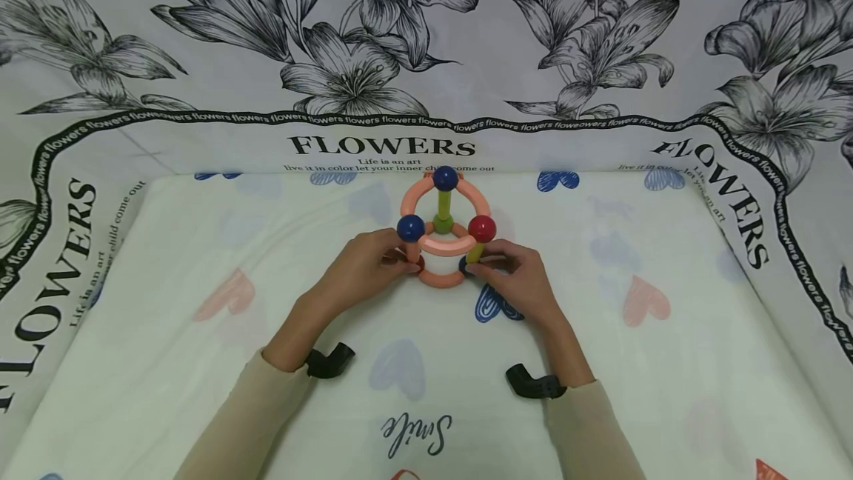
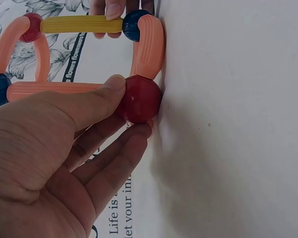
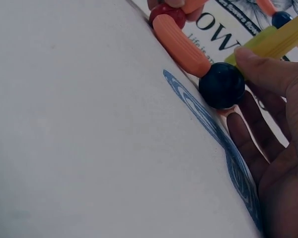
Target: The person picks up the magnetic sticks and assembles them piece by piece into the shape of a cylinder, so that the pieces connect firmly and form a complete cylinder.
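A two-tiered ball-and-stick building toy point(image 1: 446, 246) stands on the white cloth, with curved orange sticks forming a lower and an upper ring. Two blue balls and a red ball point(image 1: 482, 228) top its uprights; a green ball point(image 1: 443, 224) sits low at the back. My left hand point(image 1: 365, 265) pinches the lower red ball point(image 2: 140, 99) between thumb and fingers. On the other side, my right hand point(image 1: 521, 278) holds the lower blue ball point(image 3: 221, 85), its thumb against the foot of the yellow stick point(image 3: 283, 39) and fingers around the far side.
The white cloth point(image 1: 400, 324) carries printed hearts and the word Smile. Beyond it hangs or lies a flower-printed cloth point(image 1: 566, 147) with a dark lettered band. A black wrist mount point(image 1: 329, 361) is on the left wrist, another black mount point(image 1: 533, 382) on the right.
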A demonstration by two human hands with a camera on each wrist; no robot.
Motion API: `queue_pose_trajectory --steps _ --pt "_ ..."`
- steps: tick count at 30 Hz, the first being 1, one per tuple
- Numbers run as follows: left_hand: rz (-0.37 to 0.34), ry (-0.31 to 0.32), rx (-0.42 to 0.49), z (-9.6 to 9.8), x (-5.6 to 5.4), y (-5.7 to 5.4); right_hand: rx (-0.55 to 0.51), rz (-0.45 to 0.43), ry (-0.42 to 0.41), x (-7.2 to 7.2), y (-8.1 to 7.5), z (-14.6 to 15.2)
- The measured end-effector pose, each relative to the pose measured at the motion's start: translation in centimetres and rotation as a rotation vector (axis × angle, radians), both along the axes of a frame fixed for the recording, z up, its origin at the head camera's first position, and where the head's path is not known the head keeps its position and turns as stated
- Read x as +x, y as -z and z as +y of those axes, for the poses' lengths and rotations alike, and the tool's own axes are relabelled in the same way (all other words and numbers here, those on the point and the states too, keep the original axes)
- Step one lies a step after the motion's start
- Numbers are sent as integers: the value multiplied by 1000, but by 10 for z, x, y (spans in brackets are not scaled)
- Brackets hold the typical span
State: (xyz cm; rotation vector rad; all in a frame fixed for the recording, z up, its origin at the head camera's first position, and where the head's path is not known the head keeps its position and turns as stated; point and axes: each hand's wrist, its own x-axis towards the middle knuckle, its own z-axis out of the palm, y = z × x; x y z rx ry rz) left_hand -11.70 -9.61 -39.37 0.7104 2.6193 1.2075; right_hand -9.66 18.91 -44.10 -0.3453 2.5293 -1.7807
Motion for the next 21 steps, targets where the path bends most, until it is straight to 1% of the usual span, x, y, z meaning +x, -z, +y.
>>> queue_pose_trajectory --steps 8,14,21 --pt "-11 11 34 -3 -4 3 10 13 10 -2 2 -3" --pt "-27 16 33 0 -5 6 18 -14 10 -2 4 0" --pt "-21 1 37 8 -8 4 38 -2 52 -6 2 7"
